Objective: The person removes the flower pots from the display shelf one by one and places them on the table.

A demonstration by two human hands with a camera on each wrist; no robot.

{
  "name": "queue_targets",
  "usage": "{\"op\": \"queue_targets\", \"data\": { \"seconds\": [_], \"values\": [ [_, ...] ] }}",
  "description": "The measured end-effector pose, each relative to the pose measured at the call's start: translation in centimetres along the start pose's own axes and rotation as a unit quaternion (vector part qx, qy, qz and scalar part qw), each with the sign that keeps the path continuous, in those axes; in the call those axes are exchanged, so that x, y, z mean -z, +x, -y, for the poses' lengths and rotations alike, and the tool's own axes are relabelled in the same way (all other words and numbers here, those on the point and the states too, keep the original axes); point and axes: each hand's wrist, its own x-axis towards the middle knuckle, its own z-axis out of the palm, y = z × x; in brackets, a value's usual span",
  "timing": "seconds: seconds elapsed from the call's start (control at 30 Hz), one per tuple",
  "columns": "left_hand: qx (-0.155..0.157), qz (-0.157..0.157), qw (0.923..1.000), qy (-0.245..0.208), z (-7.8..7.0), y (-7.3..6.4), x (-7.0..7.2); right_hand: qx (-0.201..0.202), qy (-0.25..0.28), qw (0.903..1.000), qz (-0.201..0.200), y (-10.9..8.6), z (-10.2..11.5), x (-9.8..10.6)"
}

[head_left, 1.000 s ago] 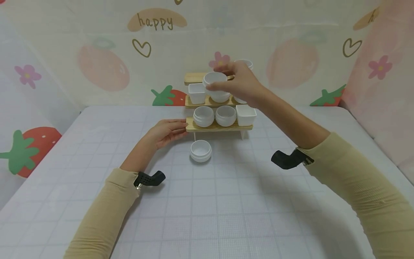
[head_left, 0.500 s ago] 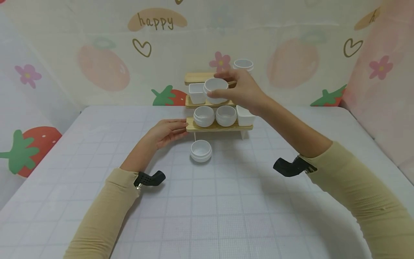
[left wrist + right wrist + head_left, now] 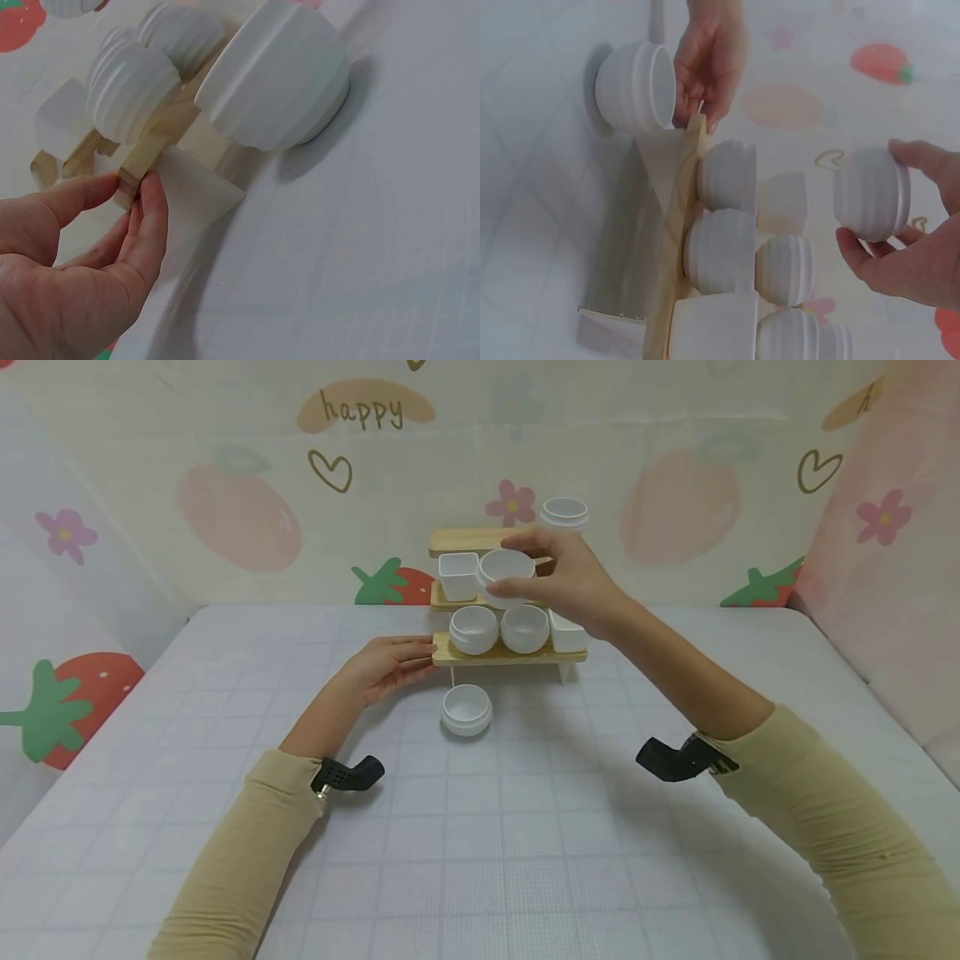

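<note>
My right hand (image 3: 573,577) holds a small round white pot (image 3: 510,564) by its sides, thumb in front, before the upper shelves of a tiered wooden stand (image 3: 465,658). In the right wrist view, that pot (image 3: 866,193) stands off from the others. My left hand (image 3: 386,668) pinches the left end of the lowest shelf (image 3: 142,161) between thumb and fingers. Two round pots (image 3: 473,630) and a square pot (image 3: 567,632) sit on this shelf. A square pot (image 3: 458,575) stands at the left of the middle shelf; my right hand hides much of the rest.
One round pot (image 3: 467,710) stands on the tabletop (image 3: 480,827) in front of the stand. Another round pot (image 3: 564,512) is on the top shelf (image 3: 468,541) at the right. A printed cloth backdrop (image 3: 585,435) hangs close behind the stand.
My right hand has moved down and a little to the right with the pot, uncovering more of the pot on the top shelf. The left hand keeps its place on the stand.
</note>
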Motion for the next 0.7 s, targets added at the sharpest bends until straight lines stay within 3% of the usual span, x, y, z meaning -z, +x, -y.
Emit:
{"op": "queue_targets", "data": {
  "seconds": [0.7],
  "values": [
    [0.005, 0.001, 1.0, -0.004, 0.0, 0.1, 0.0, -0.013, -0.009, 0.9999, -0.004, -1.2, -2.4, -0.2]
  ]
}}
